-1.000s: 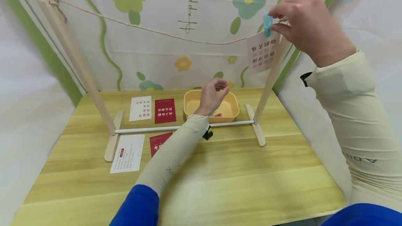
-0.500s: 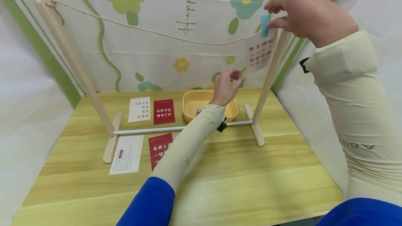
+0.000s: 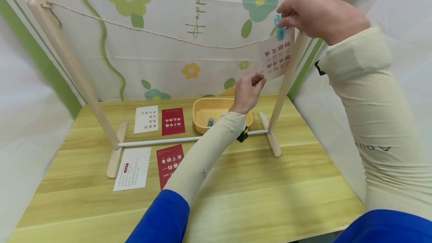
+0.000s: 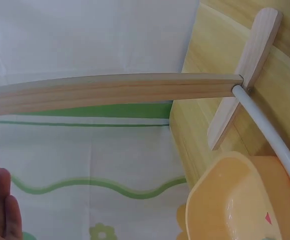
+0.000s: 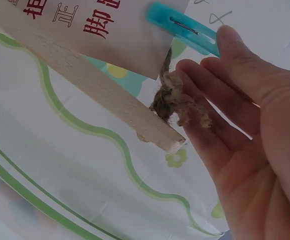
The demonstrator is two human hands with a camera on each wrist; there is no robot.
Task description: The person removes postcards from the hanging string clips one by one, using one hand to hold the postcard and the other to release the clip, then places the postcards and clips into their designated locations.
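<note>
A card with red Chinese writing [image 3: 277,56] hangs at the right end of a twine line [image 3: 153,33]. My right hand [image 3: 318,16] pinches a light-blue clothespin [image 3: 279,32] set over the card's top edge. In the right wrist view, thumb and fingers hold the tail of that clothespin [image 5: 182,26], beside a frayed twine knot [image 5: 172,100] on the post. Below, my left hand [image 3: 247,92] pinches the card's lower left corner between thumb and forefinger. Only curled fingers of the left hand [image 4: 2,205] show in the left wrist view.
Two wooden posts [image 3: 72,70] and a white crossbar [image 3: 158,141] form the rack. Behind the bar sits a yellow basin [image 3: 199,117] with a clip [image 3: 210,122] inside. White cards [image 3: 146,119] and red cards [image 3: 173,121] lie on the table on the left.
My left hand has moved right and up from above the basin to the hanging card's lower corner. The right hand keeps its pinch on the clothespin. The whole head view has shifted slightly.
</note>
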